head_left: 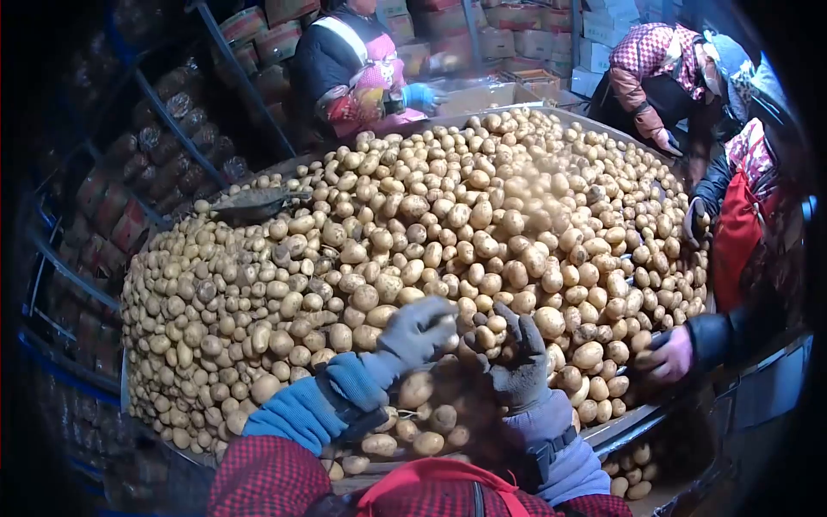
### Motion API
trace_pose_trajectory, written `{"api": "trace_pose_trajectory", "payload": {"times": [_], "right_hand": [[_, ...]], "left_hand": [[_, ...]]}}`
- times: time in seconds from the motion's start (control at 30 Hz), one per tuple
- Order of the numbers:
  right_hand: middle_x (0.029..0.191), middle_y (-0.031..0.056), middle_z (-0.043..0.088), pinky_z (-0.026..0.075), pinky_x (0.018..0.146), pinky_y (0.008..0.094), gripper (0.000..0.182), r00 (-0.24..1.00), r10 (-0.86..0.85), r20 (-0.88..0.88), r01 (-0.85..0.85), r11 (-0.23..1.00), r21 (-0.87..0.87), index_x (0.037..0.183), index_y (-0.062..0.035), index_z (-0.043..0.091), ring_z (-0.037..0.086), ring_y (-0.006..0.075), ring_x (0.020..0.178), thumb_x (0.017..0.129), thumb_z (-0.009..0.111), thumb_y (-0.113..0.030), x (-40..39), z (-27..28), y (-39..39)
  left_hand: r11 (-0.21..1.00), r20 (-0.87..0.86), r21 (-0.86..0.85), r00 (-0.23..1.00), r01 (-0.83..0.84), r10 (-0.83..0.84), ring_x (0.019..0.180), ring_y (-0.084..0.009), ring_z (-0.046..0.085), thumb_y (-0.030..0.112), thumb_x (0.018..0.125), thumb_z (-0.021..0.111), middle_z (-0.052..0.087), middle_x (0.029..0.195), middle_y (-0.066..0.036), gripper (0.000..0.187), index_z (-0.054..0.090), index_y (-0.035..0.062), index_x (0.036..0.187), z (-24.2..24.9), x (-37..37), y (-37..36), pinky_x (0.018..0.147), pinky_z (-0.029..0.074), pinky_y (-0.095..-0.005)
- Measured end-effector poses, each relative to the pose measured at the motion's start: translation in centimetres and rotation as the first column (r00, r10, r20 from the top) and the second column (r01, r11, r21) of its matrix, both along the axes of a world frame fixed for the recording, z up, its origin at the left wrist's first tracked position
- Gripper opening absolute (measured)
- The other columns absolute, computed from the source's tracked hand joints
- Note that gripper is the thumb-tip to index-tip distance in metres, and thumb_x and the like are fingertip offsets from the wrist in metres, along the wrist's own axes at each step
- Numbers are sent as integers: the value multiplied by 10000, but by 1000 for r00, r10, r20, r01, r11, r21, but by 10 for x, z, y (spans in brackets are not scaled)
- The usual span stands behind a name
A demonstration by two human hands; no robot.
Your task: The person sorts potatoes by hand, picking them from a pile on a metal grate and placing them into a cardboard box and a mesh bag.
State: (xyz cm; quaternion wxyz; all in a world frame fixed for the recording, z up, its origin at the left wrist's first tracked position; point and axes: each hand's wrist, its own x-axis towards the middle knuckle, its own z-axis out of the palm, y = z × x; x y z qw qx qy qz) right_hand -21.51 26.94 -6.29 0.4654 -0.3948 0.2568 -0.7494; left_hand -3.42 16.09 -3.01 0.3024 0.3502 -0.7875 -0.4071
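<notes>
Sorting table heaped with potatoes [431, 224]; the pile covers nearly the whole tabletop [633, 422], rim to rim, so by the look of it most of the work is left. No cleared patch shows anywhere on the surface.

Left hand [418, 332], grey-gloved, rests palm down on the near slope of the heap, fingers curled loosely over a few potatoes; whether it truly grips one I cannot tell. Right hand [517, 358], dark-gloved, is raised just beside it with fingers spread, released, nothing in it.

A few potatoes [633, 470] lie below the table's near edge (dropped or sorted out, unclear). A dark scoop [254, 202] sits on the far left of the pile.

Other people stand around the table: one in a dark jacket [345, 60] at the far side, one in a checked jacket [655, 56] at far right, another's hand [668, 355] on the near right rim.

Hidden: the corners are vignetted black, stacked boxes [517, 39] behind are blurred, and what receives the picked potatoes is out of view.
</notes>
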Motion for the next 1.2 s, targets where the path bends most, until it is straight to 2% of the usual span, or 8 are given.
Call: {"api": "trace_pose_trajectory", "payload": {"times": [0.27,0.53,0.6,0.73,0.8,0.9,0.97,1.2], "right_hand": [[1558,190,439,426,1173,436,954,987,-83,-140,78,996,-43,1596,-82,239,466,286,1434,840,815,-2,-1,-59,3],[1539,153,468,364,1215,396,838,838,12,545,-232,912,337,1564,3,287,471,268,1431,845,715,24,-3,-7,5],[1431,91,555,440,1156,401,415,957,-66,-283,63,998,-18,1492,-41,421,535,211,1332,1106,441,-192,-5,-2,6],[1448,105,554,433,1167,413,453,814,155,-560,-33,975,221,1490,-35,420,535,237,1342,1138,326,-304,-16,-10,-8],[1451,117,560,455,1153,416,509,646,94,757,-416,875,247,1477,-24,436,561,260,1323,1137,275,-366,-11,-14,-4],[1391,144,581,552,1016,362,793,997,-6,-73,18,987,163,1452,23,426,613,241,1231,798,874,-17,-10,11,8],[1397,165,570,557,1004,325,638,779,-326,-536,335,938,-84,1439,67,394,605,269,1294,902,727,-22,-8,13,6],[1606,275,301,603,956,370,818,999,11,36,-9,999,-48,1609,-140,137,418,443,1460,949,561,89,-4,-20,0]], "left_hand": [[885,63,-439,988,157,-143,1139,-336,681,165,915,778,685,1230,-200,347,692,29,1223,33,-52,22,974,541,-398],[638,248,-730,965,244,-85,986,-325,709,246,893,754,705,1191,-152,383,711,105,1247,27,-53,24,846,560,-412],[619,223,-745,968,247,-117,1020,-319,704,266,900,739,698,1206,-147,388,706,113,1255,26,-58,28,864,556,-419],[597,319,-709,926,374,-201,1128,-328,674,347,939,675,672,1255,-135,423,674,128,1301,36,-64,40,932,532,-463],[615,339,-684,918,391,-207,1193,-351,631,404,975,619,644,1282,-154,443,648,130,1321,36,-62,37,961,495,-494],[653,397,-617,890,439,-223,1224,-387,589,425,961,638,626,1276,-192,479,637,96,1308,42,-41,27,952,461,-511],[756,428,-522,888,395,-169,1233,-414,569,435,922,678,619,1281,-205,528,631,69,1300,67,-13,30,959,449,-522],[853,741,-348,671,389,-4,1357,-425,474,639,823,707,522,1455,-180,794,571,139,1425,7,74,76,1156,310,-576]]}}
